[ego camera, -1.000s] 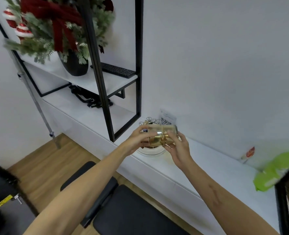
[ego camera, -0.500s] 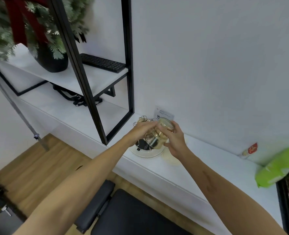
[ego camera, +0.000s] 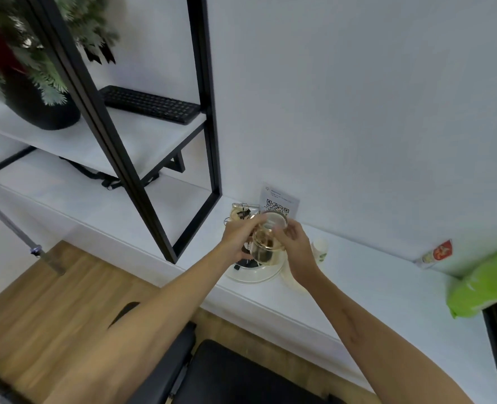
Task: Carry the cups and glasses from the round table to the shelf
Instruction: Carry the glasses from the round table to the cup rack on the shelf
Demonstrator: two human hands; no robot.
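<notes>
At the centre of the frame both hands meet around a clear gold-trimmed glass (ego camera: 266, 243), held upright above a round white tray (ego camera: 251, 275) that sits on the long white shelf (ego camera: 358, 275). The left hand (ego camera: 238, 239) has its grip curled round the glass's left side, and the right hand (ego camera: 292, 243) has its grip pinching the rim and right side. Behind the hands, more gold-trimmed glasses (ego camera: 240, 211) stand on the tray, partly hidden. A QR-code card (ego camera: 279, 199) leans against the wall just behind. A paper cup (ego camera: 320, 249) stands just right of the right hand. In the upper left, a black keyboard (ego camera: 151, 104) lies on a higher shelf board. A green bag (ego camera: 483, 284) rests at the right edge.
</notes>
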